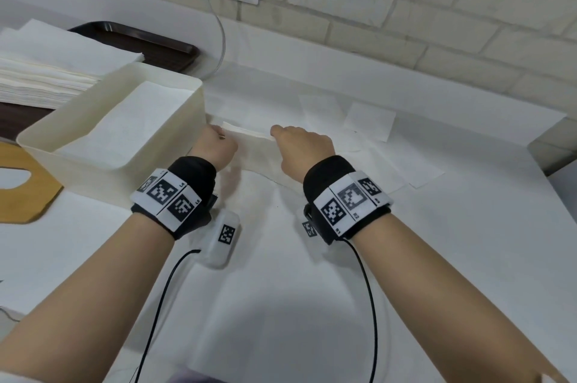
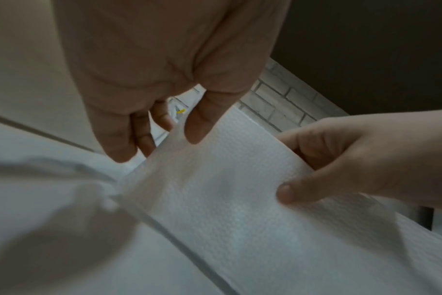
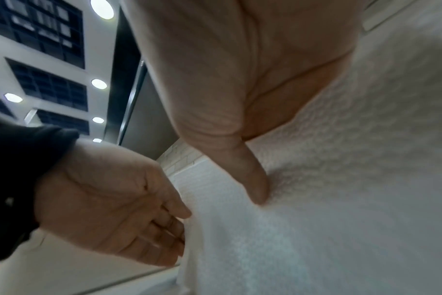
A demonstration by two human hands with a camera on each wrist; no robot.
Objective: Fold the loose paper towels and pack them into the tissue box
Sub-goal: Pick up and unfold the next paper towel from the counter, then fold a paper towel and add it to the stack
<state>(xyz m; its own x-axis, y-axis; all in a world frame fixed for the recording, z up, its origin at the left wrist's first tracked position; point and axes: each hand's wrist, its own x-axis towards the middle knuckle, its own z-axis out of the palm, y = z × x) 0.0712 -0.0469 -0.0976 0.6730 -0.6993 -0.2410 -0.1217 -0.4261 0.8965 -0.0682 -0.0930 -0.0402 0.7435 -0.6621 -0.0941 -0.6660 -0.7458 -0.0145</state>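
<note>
The left wristband [image 1: 170,195] tags read "L4" and "L5"; other print is blurred.

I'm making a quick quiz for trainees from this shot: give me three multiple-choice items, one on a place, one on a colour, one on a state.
1. Where is the tissue box relative to the hands?
A. to their left
B. to their right
C. behind the person

2. What colour is the tray near the wall?
A. white
B. dark brown
C. green

3. How is the paper towel held?
A. lying untouched
B. by the left hand only
C. pinched by both the left hand and the right hand

Answers: 1 A, the box sits beside the left hand. 2 B, its rim shows dark brown. 3 C, each hand's grip closes on one edge.
</note>
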